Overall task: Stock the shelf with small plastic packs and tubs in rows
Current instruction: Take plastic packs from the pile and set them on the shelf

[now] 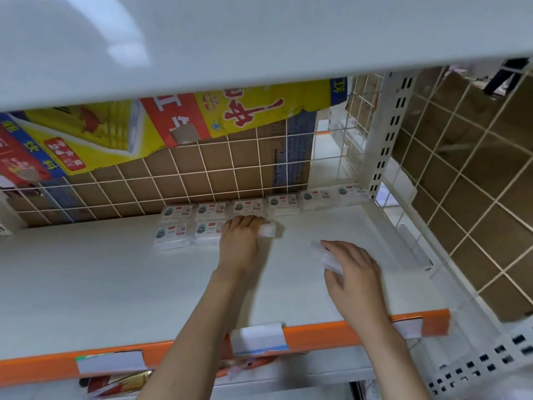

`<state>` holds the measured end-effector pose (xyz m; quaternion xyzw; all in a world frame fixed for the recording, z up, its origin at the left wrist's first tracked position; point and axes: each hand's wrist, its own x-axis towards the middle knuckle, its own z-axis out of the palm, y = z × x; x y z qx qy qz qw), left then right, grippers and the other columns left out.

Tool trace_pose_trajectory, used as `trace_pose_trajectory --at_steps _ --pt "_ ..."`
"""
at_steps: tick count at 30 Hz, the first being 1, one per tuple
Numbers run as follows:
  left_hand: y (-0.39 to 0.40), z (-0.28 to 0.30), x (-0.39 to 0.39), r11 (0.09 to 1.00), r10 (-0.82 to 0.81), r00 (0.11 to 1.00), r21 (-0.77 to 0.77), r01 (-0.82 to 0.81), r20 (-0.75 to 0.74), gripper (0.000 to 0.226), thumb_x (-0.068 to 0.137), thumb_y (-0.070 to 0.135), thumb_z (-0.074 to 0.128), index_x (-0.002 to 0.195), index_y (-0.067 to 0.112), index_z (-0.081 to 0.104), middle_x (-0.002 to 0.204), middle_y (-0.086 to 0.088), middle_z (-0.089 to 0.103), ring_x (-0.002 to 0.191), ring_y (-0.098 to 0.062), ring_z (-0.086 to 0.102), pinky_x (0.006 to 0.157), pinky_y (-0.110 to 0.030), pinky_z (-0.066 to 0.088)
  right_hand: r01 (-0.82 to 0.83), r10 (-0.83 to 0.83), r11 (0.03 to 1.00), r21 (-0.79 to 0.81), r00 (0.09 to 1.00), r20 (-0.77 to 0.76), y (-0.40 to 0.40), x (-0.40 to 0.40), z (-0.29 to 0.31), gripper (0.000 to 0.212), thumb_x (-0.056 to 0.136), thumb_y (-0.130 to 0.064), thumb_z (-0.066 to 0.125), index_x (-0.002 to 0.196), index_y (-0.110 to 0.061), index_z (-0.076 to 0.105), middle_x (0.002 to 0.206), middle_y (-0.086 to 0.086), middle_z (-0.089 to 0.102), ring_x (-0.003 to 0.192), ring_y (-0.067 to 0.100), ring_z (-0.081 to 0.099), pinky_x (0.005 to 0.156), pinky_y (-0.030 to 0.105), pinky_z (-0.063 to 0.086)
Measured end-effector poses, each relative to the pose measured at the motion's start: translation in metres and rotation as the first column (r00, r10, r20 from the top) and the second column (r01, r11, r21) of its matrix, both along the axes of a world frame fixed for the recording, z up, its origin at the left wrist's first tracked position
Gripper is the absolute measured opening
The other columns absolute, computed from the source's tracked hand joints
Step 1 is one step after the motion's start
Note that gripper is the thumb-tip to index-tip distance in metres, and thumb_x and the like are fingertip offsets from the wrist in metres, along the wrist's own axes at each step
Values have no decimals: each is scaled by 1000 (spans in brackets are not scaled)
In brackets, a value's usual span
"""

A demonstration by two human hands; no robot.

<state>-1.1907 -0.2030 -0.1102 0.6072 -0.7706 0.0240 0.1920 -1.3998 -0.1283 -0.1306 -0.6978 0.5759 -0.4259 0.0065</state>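
Nearest to me runs the orange front strip [317, 332] of the white shelf [115, 278], with pale price tags [258, 339] clipped along it. Below that edge a red and gold packet [115, 383] shows on the level underneath, too blurred to read.

Both bare forearms reach over the strip onto the shelf. The right hand [353, 272] is the nearer one, set right of centre, its fingers curled round a small clear plastic pack [324, 256] that juts from its thumb side just above the shelf surface; whether the pack touches the shelf I cannot tell. The left hand [240, 236] is further in, fingers bent over another small pack [267, 229], which it holds down on the shelf at the right end of the front row.

That front row [189, 233] has two labelled white packs lying flat, side by side, just to the left of the left hand. Behind them, a back row [265, 204] of six like packs runs along the rear, touching one another, as far as the white slotted upright [386, 131] on the right.

Behind the packs stands a white wire grid [202, 171], with brown cardboard [236, 168] and a yellow, red and blue printed carton [115, 131] beyond it. An upper white shelf [259, 39] spans the top of the view.
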Motion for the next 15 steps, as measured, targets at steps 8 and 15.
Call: trace_pose_trajectory --at_steps 8,15 --pt "4 -12 6 997 -67 985 52 59 157 51 77 34 42 112 5 65 112 -12 67 98 -32 63 86 -40 49 -68 67 997 33 998 14 -8 10 -3 49 66 -4 57 113 -15 65 109 2 64 98 19 51 89 28 39" --pt "10 -14 12 991 4 981 133 -30 193 63 94 42 41 147 10 28 152 -10 30 140 -27 26 113 -41 16 -117 117 990 80 993 4 -13 23 0 54 65 7 68 114 -15 64 109 1 65 98 24 57 88 35 45"
